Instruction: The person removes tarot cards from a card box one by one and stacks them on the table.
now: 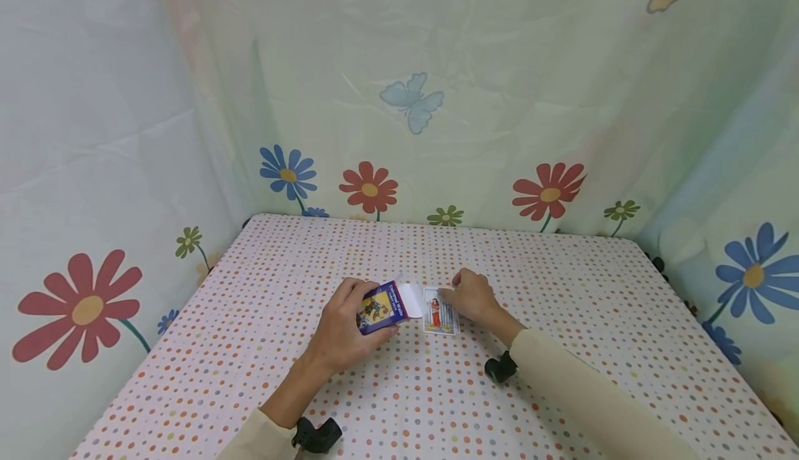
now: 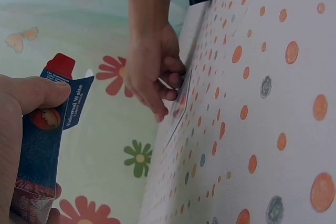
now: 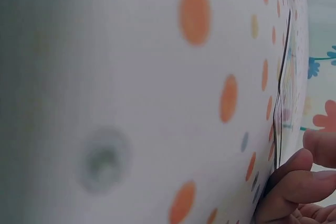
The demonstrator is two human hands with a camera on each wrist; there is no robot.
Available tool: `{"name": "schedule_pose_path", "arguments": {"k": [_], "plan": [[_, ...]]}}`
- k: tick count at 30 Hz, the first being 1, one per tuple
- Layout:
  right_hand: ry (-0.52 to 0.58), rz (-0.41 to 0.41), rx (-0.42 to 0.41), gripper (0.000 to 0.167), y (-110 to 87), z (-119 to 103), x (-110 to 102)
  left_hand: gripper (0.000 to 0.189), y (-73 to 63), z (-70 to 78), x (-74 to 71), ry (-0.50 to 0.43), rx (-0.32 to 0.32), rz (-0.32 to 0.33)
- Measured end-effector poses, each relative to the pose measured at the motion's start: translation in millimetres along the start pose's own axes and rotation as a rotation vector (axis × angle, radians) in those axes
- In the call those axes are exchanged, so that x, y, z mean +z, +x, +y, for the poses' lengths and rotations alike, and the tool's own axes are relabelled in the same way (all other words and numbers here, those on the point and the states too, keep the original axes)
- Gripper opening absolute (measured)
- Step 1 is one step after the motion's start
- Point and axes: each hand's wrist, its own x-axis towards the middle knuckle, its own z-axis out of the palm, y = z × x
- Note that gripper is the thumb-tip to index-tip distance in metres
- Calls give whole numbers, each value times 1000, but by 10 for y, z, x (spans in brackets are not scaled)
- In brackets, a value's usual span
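My left hand [image 1: 349,321] grips a blue tarot card box [image 1: 378,309] with a picture on its front and "Universal Waite" lettering. The box is tilted, its white flap [image 1: 410,299] pointing right toward the cards. In the left wrist view the thumb [image 2: 50,94] presses along the box [image 2: 39,150]. A few tarot cards [image 1: 439,318] lie flat on the tablecloth, the top one face up with a red-robed figure. Over their upper right corner is my right hand [image 1: 472,297], fingers loosely bent. In the right wrist view its fingertips [image 3: 294,166] are right at the cards' edge [image 3: 278,111].
A dotted cloth [image 1: 530,266] covers the table. Behind and at both sides hang curtains [image 1: 474,134] printed with flowers and butterflies. Each wrist wears a black camera mount, the left mount [image 1: 317,435] and the right mount [image 1: 501,367], close above the table.
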Motion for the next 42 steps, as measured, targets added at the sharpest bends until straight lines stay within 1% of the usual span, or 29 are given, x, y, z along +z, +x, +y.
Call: {"name": "schedule_pose_path", "arguments": {"k": [6,13,21,23,28,34,42], "plan": [[-22,-6,4,45,-121,-35,-9,68,-1,2,-2,-3,-2,-4],[-49,-15,38,56,-196,-54,8,68,-8,-8,5,-1,-9,-11],[-12,-40,39,46,-246,-74,-14,69,-12,-9,6,2,-13,-13],[-15,-33,36,44,-250,-71,-16,69,-12,-7,7,0,-13,-12],[-13,-25,36,41,-245,-47,-12,69,-9,0,6,-3,-14,-8],[40,-38,40,37,-237,-39,-11,69,-6,7,-2,4,-13,-6],[73,-43,67,36,-212,-41,-22,69,-7,1,-1,16,-15,-4]]}}
